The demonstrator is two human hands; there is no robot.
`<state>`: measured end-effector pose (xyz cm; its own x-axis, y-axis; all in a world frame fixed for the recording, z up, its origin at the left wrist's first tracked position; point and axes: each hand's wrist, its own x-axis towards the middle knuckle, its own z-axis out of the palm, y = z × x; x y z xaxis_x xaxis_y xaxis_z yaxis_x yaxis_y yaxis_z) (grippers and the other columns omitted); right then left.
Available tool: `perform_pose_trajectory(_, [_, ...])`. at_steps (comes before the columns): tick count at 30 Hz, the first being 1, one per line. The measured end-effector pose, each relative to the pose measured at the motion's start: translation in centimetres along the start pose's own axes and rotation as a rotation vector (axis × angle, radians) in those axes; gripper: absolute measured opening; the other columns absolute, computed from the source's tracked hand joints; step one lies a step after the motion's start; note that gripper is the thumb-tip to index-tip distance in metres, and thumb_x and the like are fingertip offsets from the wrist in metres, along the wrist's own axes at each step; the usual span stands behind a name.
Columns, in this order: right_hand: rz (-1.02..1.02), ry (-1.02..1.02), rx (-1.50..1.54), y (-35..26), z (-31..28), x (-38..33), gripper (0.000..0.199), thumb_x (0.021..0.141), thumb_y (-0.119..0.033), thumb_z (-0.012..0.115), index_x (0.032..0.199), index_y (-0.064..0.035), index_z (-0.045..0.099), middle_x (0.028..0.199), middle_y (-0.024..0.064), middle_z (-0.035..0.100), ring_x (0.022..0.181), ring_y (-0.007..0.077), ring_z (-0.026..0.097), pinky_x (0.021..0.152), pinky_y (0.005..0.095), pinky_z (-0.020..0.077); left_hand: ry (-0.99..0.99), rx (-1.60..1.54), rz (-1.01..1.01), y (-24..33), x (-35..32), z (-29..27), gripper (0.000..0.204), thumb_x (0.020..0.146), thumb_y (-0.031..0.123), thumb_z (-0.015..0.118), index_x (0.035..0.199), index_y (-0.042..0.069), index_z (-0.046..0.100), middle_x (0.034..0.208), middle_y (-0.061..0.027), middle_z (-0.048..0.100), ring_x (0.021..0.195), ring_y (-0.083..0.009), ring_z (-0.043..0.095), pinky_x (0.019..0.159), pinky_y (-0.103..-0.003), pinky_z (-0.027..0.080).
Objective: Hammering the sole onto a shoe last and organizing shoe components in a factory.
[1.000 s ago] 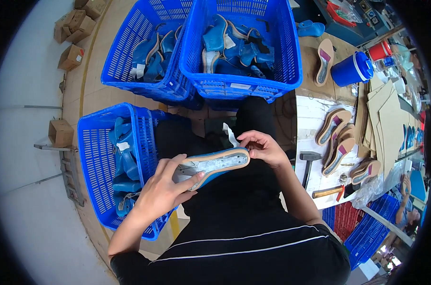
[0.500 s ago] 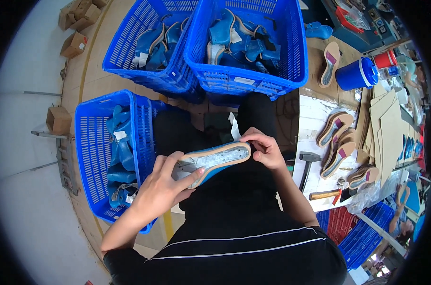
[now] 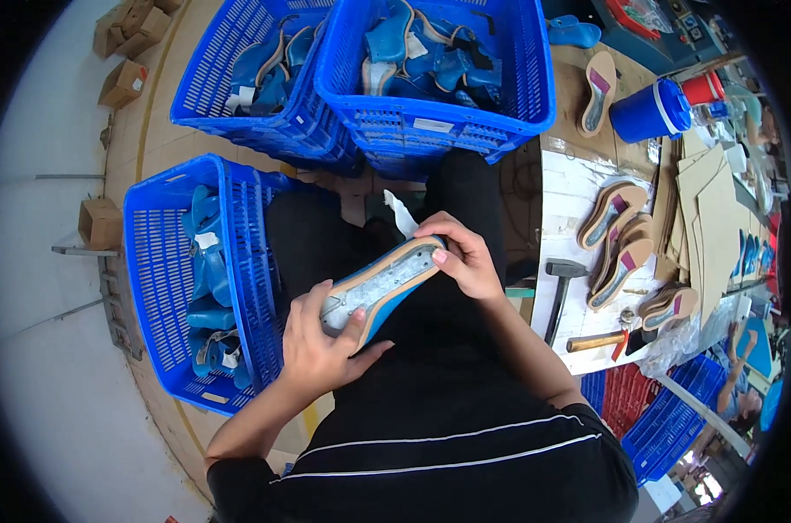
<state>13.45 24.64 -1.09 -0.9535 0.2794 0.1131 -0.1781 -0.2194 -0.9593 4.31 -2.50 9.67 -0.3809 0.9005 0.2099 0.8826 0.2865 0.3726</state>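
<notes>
Over my lap I hold a blue shoe last with a tan shoe edge around it (image 3: 382, 283), its grey underside turned up and tilted toward the upper right. My left hand (image 3: 319, 342) wraps around the lower-left end, thumb lying on the grey face. At the upper-right end my right hand (image 3: 465, 260) pinches the rim, thumb on the underside and fingers over the far edge. A white strip of paper or tape (image 3: 402, 215) sticks up beside the right fingers. What lies beneath the last is hidden.
Blue crates (image 3: 234, 296) with blue lasts stand left and ahead. On the right-hand table (image 3: 554, 209) lie tan insoles (image 3: 620, 275), a hammer (image 3: 563, 292), a wooden-handled tool (image 3: 596, 342), cardboard sheets (image 3: 705, 218) and a blue bucket (image 3: 648, 113). Another person (image 3: 744, 392) is at the far right.
The last has tilted, its right end now higher and closer in. My right thumb has come down onto the underside, and my left hand has shifted slightly right and down.
</notes>
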Motion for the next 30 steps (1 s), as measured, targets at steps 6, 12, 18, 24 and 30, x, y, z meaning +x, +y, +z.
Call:
perform_pose_trajectory(6, [0.091, 0.085, 0.387, 2.2, -0.4, -0.7, 0.047, 0.112, -0.042, 0.055, 0.131, -0.0011, 0.068, 0.119, 0.0089, 0.067, 0.114, 0.0195, 0.062, 0.105, 0.0343, 0.0443, 0.078, 0.073, 0.042, -0.5, 0.3, 0.5, 0.091, 0.078, 0.032, 0.095, 0.151, 0.020, 0.043, 0.140, -0.0359, 0.050, 0.103, -0.0431, 0.062, 0.074, -0.044, 0.056])
perform_pose_trajectory(12, [0.167, 0.069, 0.247, 1.8, -0.7, -0.7, 0.039, 0.113, -0.033, 0.057, 0.135, -0.0011, 0.063, 0.121, 0.0101, 0.071, 0.111, 0.0165, 0.066, 0.099, 0.0325, 0.0497, -0.022, 0.083, -0.009, -0.3, 0.5, 0.1, 0.082, 0.074, 0.028, 0.097, 0.144, 0.023, 0.055, 0.144, -0.0316, 0.048, 0.107, -0.0421, 0.061, 0.075, -0.043, 0.056])
perform_pose_trajectory(18, [0.141, 0.510, -0.075, 0.9, -2.5, -5.0, 0.032, 0.113, -0.025, 0.057, 0.135, -0.0010, 0.062, 0.111, 0.0106, 0.071, 0.104, 0.0163, 0.067, 0.096, 0.0312, 0.0515, -0.074, 0.143, -0.025, -0.3, 0.6, 0.0, 0.074, 0.075, 0.027, 0.095, 0.142, 0.031, 0.065, 0.142, -0.0295, 0.049, 0.105, -0.0406, 0.060, 0.074, -0.041, 0.056])
perform_pose_trajectory(24, [0.194, 1.228, -0.908, 0.8, -8.2, -16.3, 0.027, 0.107, -0.022, 0.070, 0.126, -0.0034, 0.067, 0.107, 0.0058, 0.068, 0.099, 0.0153, 0.062, 0.089, 0.0329, 0.0487, -0.076, 0.117, -0.001, -0.7, 1.0, -0.2, 0.077, 0.074, 0.021, 0.093, 0.144, 0.030, 0.063, 0.145, -0.0312, 0.048, 0.107, -0.0416, 0.059, 0.075, -0.043, 0.057])
perform_pose_trajectory(30, [0.679, 1.155, -1.292, 3.7, -12.3, -26.1, 0.071, 0.088, -0.039, 0.087, 0.130, 0.0073, 0.054, 0.112, 0.0259, 0.061, 0.104, 0.0401, 0.061, 0.097, 0.0483, 0.0490, -0.030, 0.096, 0.028, -0.8, 1.8, -0.5, 0.066, 0.073, 0.021, 0.090, 0.135, 0.027, 0.070, 0.140, -0.0303, 0.055, 0.099, -0.0412, 0.060, 0.074, -0.043, 0.056])
